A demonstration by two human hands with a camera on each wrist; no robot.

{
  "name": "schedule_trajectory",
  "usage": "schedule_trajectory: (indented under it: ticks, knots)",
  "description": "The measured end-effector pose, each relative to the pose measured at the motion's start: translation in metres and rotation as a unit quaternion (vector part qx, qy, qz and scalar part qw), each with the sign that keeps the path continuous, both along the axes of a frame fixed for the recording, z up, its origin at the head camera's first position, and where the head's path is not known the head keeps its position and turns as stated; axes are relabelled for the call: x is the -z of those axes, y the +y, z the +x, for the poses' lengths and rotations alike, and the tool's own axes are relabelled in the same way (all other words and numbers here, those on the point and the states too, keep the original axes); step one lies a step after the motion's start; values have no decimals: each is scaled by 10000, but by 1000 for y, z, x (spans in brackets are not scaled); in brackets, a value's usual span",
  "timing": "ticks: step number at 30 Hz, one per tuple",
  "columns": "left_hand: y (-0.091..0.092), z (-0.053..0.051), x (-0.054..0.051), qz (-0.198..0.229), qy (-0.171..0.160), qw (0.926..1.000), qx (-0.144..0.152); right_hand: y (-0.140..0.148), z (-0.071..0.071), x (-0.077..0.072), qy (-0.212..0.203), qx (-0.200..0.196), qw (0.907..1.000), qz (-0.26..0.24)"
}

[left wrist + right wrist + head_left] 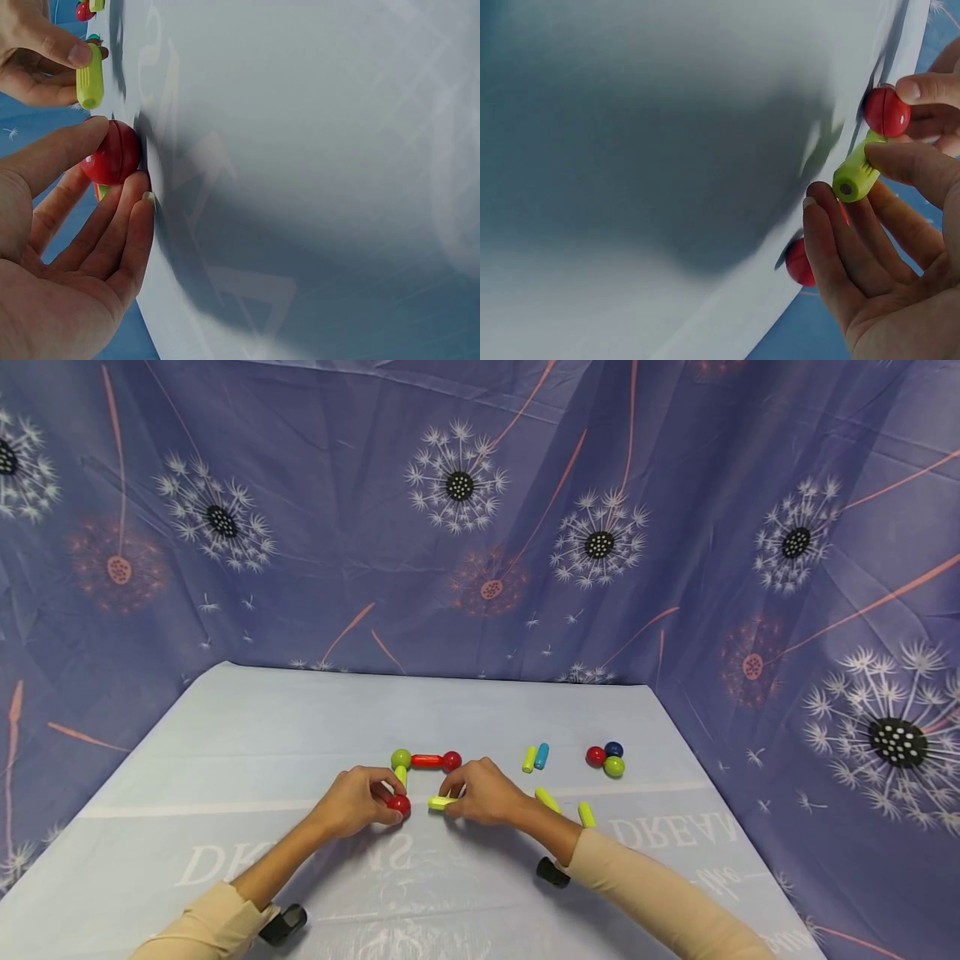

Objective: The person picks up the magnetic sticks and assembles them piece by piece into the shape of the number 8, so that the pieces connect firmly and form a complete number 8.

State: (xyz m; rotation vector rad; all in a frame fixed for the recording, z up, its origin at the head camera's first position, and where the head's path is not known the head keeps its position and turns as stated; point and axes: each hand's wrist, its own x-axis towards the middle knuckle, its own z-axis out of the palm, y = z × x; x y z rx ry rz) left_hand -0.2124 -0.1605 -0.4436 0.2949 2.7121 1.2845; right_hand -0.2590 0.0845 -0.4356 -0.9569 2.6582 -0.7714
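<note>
My left hand [358,802] pinches a red ball [400,805] between thumb and fingers, low over the table. From that ball a yellow-green rod [401,775] runs back to a green ball [401,759]. A red rod [427,761] joins the green ball to a second red ball [452,761]. In my right hand [483,793] a yellow-green stick [857,171] is held by thumb and fingertips, a short gap to the right of the left hand's ball. The stick's near end shows a small round grey spot in the right wrist view.
To the right lie a yellow-green stick [529,759] and a blue stick [542,756]. Beyond them sit red, blue and green balls [614,767]. Two more yellow-green sticks [587,814] lie behind the right forearm. A patterned purple cloth [375,527] hangs around the table [300,718].
</note>
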Motion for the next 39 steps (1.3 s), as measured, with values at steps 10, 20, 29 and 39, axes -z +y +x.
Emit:
schedule_trajectory:
  ticks: [10,20,29,39]
  knots:
    - [-2,-1,2,97,52,9999,105,-15,4,3,96,-115,9996,234]
    - [-1,-1,1,88,53,9999,128,-23,4,2,237,-164,9993,239]
    - [-1,0,0,127,83,9998,119,-27,3,4,368,-221,9990,158]
    - [0,2,-1,116,100,9998,137,-25,4,6,247,-103,9996,101]
